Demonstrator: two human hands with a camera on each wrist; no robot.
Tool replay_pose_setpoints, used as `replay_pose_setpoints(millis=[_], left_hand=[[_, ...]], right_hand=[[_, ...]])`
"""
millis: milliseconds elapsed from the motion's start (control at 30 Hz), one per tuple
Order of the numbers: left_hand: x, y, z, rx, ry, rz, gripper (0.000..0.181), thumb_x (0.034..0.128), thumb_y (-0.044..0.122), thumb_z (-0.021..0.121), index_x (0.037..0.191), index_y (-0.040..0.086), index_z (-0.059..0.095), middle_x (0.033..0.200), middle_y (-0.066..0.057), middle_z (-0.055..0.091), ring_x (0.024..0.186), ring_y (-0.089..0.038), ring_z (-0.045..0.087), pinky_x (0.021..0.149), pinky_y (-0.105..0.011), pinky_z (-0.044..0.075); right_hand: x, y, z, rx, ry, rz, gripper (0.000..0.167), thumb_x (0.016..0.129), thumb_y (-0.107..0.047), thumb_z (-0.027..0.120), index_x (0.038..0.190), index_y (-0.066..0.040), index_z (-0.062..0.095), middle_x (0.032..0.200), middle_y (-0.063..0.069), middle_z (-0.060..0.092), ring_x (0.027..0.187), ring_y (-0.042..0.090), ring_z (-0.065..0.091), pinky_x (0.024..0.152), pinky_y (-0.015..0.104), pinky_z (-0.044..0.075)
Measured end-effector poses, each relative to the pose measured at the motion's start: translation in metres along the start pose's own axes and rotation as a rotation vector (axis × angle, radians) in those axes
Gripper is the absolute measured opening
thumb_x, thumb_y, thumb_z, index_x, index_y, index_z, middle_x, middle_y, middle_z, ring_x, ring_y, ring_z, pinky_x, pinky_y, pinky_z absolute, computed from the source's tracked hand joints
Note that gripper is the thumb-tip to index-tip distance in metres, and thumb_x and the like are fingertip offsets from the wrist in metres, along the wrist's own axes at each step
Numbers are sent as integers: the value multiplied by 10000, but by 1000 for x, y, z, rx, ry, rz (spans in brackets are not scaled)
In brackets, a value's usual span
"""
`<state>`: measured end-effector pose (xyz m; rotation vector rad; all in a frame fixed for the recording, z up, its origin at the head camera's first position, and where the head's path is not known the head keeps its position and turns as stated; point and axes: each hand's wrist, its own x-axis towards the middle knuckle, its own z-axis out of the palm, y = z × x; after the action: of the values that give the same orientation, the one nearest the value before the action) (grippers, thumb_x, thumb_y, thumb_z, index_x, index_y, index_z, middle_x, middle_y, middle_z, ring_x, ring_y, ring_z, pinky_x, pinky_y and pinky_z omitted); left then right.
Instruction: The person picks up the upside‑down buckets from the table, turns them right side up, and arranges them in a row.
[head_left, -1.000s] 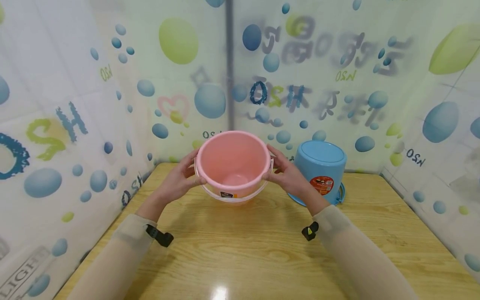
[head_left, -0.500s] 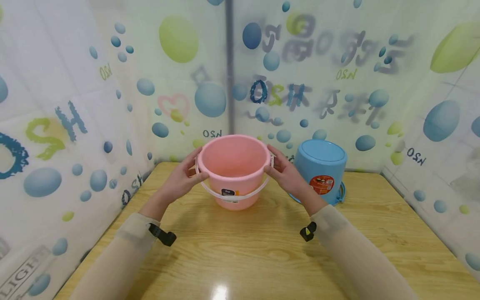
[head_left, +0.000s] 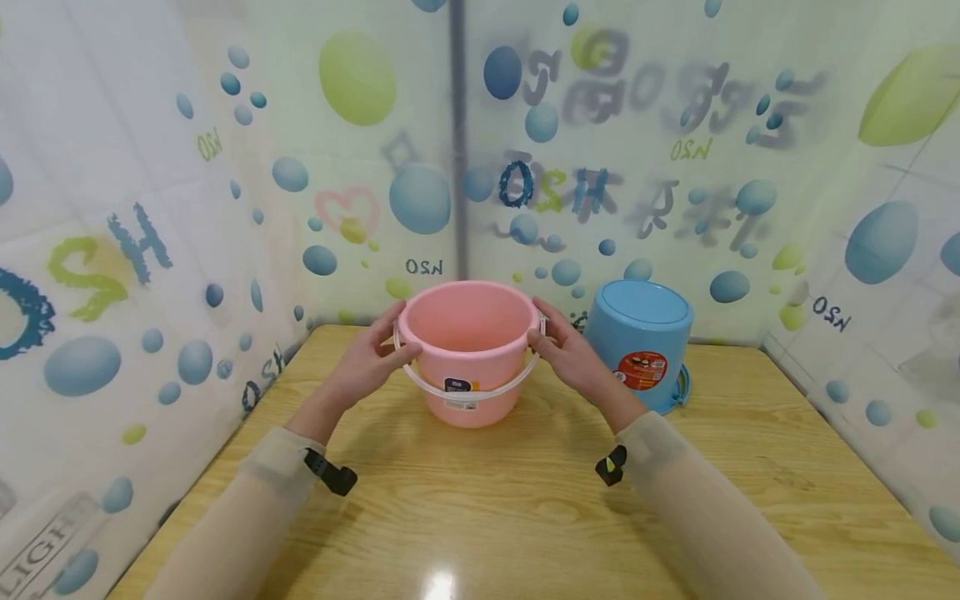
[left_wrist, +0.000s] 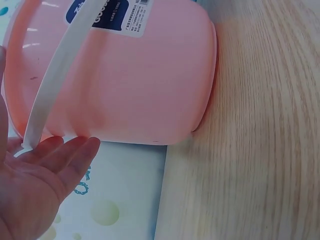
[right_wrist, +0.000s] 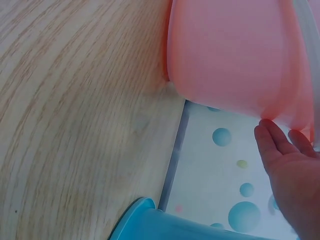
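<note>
A pink bucket (head_left: 472, 379) stands upright on the wooden table, its mouth facing up and its white handle (head_left: 442, 392) hanging across the front. My left hand (head_left: 365, 360) holds it at the left side of the rim, thumb in front and fingers along the outer wall. On the opposite side my right hand (head_left: 568, 350) holds the rim in the same way. In the left wrist view, fingertips (left_wrist: 90, 145) touch the wall below the handle. The right wrist view shows fingers (right_wrist: 270, 135) against the bucket's side. Its base meets the tabletop.
To the right, a blue bucket (head_left: 641, 333) with a red label sits upside down, close to my right forearm. The wooden table (head_left: 480, 508) reaches back to curtains (head_left: 360, 183) printed with bubbles, which enclose it at the back and both sides.
The pink bucket has tipped from leaning its mouth toward me to upright, and it has come down onto the table. Both hands have kept their hold on its rim. The blue bucket has stayed put.
</note>
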<state>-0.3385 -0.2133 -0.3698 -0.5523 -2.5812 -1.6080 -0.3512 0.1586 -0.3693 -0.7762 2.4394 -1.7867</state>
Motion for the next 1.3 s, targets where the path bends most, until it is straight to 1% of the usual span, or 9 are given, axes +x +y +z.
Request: replay_pose_setpoints(millis=[167, 333, 467, 567, 700, 833, 967, 1067, 1300], left_hand=[[1, 1, 3, 5, 6, -6, 946, 1057, 491, 729, 1785, 302, 155, 1838, -53, 248, 1526, -469, 526, 1152, -618, 546], [3, 0, 6, 3, 15, -9, 920, 1077, 487, 700, 1786, 302, 144, 1839, -54, 243, 1520, -451, 538, 1139, -592, 564], [6, -1, 7, -9, 30, -30, 893, 1084, 474, 693, 1783, 323, 157, 1839, -34, 243, 1516, -441, 545, 1142, -591, 560], [10, -4, 7, -13, 37, -43, 891, 1085, 479, 688, 1782, 340, 150, 1839, -43, 245, 1522, -440, 538, 1149, -599, 554], [14, -8, 5, -20, 38, -56, 911, 1072, 528, 688, 1782, 349, 145, 1839, -40, 249, 1524, -433, 538, 1156, -610, 547], [19, -13, 4, -29, 35, -46, 917, 1073, 545, 678, 1784, 343, 135, 1844, -50, 234, 1533, -451, 518, 1165, -624, 534], [23, -14, 4, -37, 41, -50, 912, 1065, 563, 681, 1779, 370, 146, 1843, -53, 236, 1544, -445, 505, 1170, -619, 530], [27, -15, 3, -42, 56, -56, 901, 1058, 574, 686, 1772, 401, 164, 1835, -48, 258, 1520, -435, 529, 1161, -620, 540], [31, -16, 2, -35, 78, -59, 845, 1084, 504, 677, 1764, 425, 181, 1821, -46, 292, 1455, -438, 557, 1135, -650, 549]], right_hand=[[1, 3, 0, 18, 1, 16, 706, 1184, -374, 505, 1786, -277, 148, 1765, 178, 384, 1550, 441, 489, 1272, 636, 411], [2, 2, 2, 48, -15, 49, 703, 1193, -394, 476, 1788, -298, 114, 1825, 114, 269, 1584, 440, 450, 1268, 657, 409], [5, 5, 5, 66, 1, 67, 701, 1187, -447, 463, 1784, -336, 112, 1855, 36, 177, 1613, 417, 420, 1262, 659, 417], [9, 8, 8, 81, 16, 69, 707, 1185, -467, 455, 1785, -332, 106, 1859, 26, 156, 1617, 417, 413, 1263, 669, 412], [13, 10, 11, 103, 30, 68, 710, 1187, -463, 446, 1788, -304, 104, 1850, 62, 198, 1610, 436, 415, 1264, 693, 394], [18, 13, 14, 123, 44, 70, 695, 1183, -472, 444, 1784, -333, 123, 1836, 73, 240, 1606, 440, 419, 1268, 703, 382], [25, 15, 15, 145, 62, 70, 693, 1182, -483, 438, 1783, -328, 129, 1825, 80, 270, 1606, 430, 422, 1265, 698, 391], [29, 15, 16, 149, 76, 73, 697, 1179, -497, 441, 1782, -320, 140, 1818, 81, 289, 1598, 425, 434, 1264, 689, 399], [37, 13, 18, 151, 99, 106, 710, 1167, -520, 466, 1780, -332, 161, 1784, 100, 357, 1537, 420, 483, 1266, 672, 407]])
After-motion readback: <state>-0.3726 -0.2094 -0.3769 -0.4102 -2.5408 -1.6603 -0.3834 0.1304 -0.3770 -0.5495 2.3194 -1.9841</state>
